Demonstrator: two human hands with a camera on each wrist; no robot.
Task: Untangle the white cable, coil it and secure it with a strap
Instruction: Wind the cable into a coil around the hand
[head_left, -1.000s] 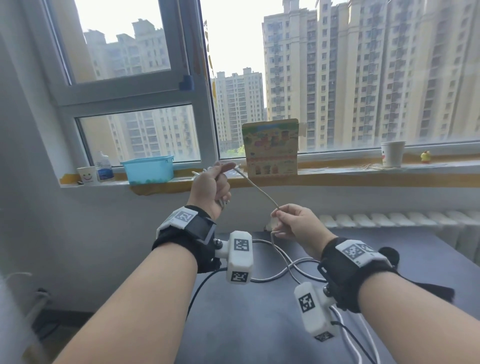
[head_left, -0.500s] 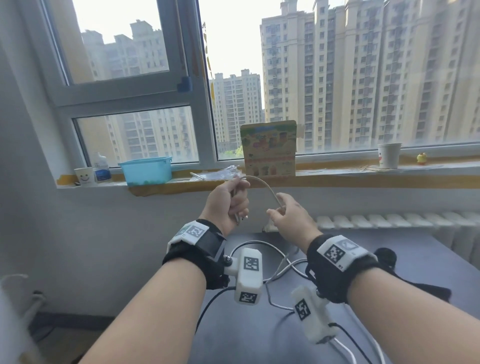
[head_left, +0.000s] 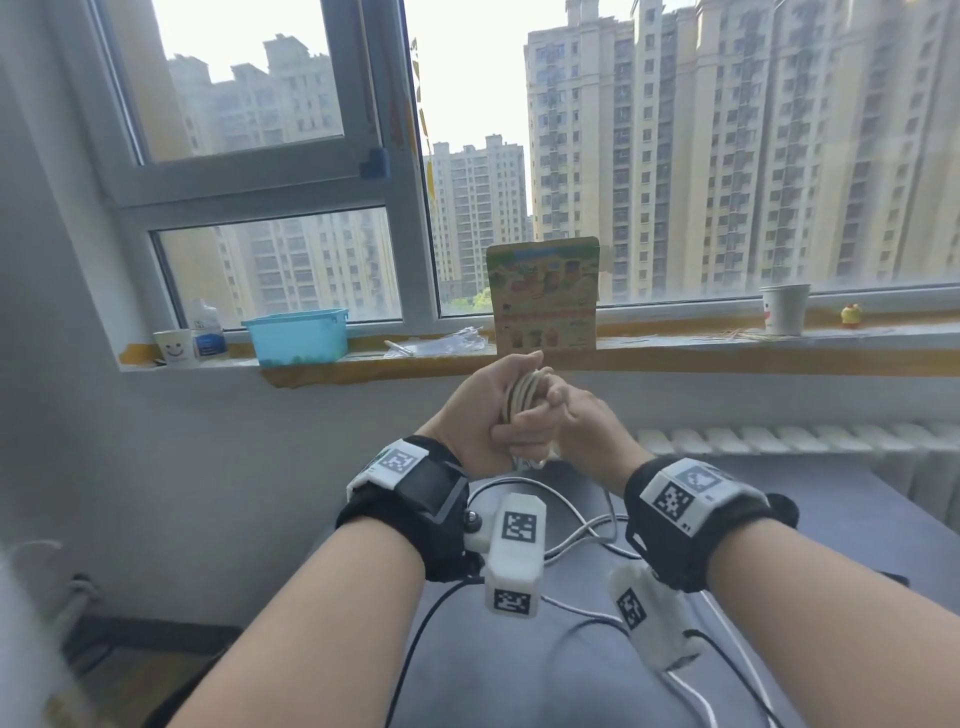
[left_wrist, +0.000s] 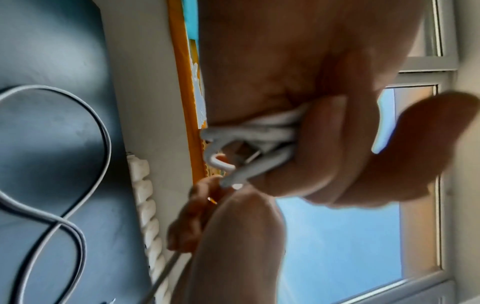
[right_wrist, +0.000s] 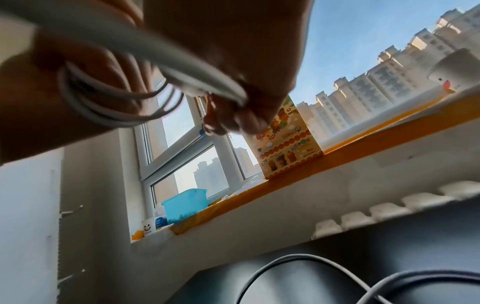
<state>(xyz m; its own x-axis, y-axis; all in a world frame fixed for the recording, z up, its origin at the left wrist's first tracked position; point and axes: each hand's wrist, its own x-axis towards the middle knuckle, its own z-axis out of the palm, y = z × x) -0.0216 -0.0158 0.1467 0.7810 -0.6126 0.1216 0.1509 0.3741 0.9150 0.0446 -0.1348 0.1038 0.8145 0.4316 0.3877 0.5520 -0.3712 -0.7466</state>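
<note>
Above the dark grey tabletop (head_left: 857, 525), the left hand (head_left: 480, 415) clenches the thin, limp white cable (head_left: 524, 392) coiled within its fingers, the right hand (head_left: 582, 421) seemingly pinching the next strand (light, springy) alongside.

Blue basket (head_left: 296, 336), paper cup (head_left: 783, 308) — windowsill (head_left: 675, 347), printed box (head_left: 545, 293)

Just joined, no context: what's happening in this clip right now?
A person is coiling a white cable by hand above a dark table. The left hand grips a bundle of several finished loops, fingers curled around them. The right hand is pressed up against it, pinching the strand that feeds the next loop. A good length of cable lies loose on the table, so coiling isn't finished. No strap is on the coil that I can see.
</note>
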